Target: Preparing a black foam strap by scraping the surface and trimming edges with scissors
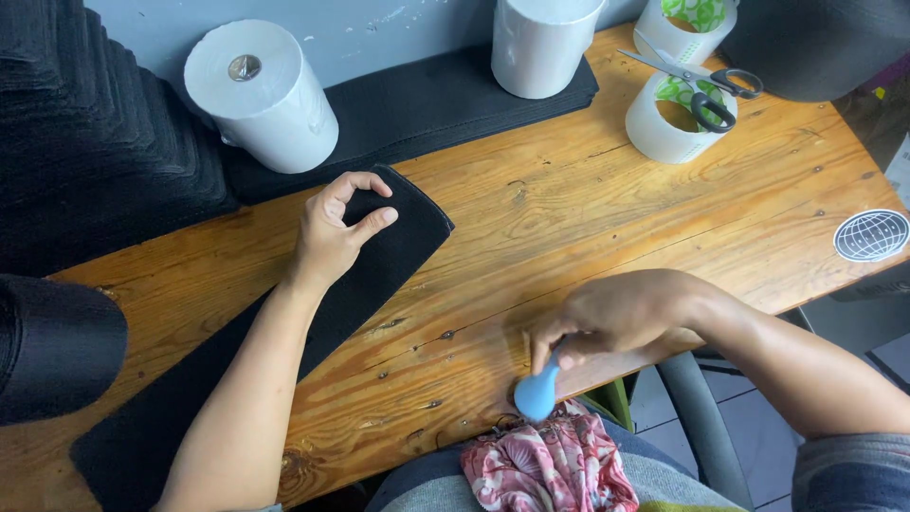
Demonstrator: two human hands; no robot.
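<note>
At the near edge of the wooden table (569,218), right hand (616,318) is closed in a pinch on the neck of a small blue balloon (536,393), uninflated, hanging just past the table edge above the lap, right over a pink floral cloth (550,465). Left hand (332,232) rests on the end of a long black fabric strip (379,256) laid diagonally across the table; thumb and forefinger curled toward each other, rest of the fingers loose, not clamped on anything I can see, more pressing down than gripping. Behind: two white paper rolls (261,95), stacked black fabric at far left and along the wall, two tape rolls with scissors (706,85) lying across them at top right, round globe sticker on the right edge. Risks, my read: balloon is held by fingertips only and off the table, so a slip drops it into the lap or onto the floor, not back onto the work surface. Motion blur on the right hand suggests quick movement, which makes a slip likelier. Strip is only pinned at one end; a tug could drag it sideways or off the near edge.
</note>
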